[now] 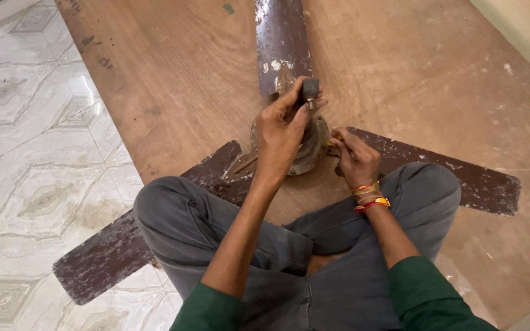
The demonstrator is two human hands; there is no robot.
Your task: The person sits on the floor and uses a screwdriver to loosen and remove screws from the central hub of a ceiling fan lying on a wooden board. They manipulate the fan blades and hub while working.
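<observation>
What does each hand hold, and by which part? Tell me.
The left hand grips a tool by its dark handle, fingers wrapped around it. The right hand pinches something small at the fan motor hub; what it is cannot be told.

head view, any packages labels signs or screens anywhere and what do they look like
None: no package, sign or screen shows.
The nearest to a label is a small green scrap on the brown board, top centre; too small to tell what it is.
The left hand holds a dark tool over the fan hub; the right hand touches the hub's edge.
</observation>
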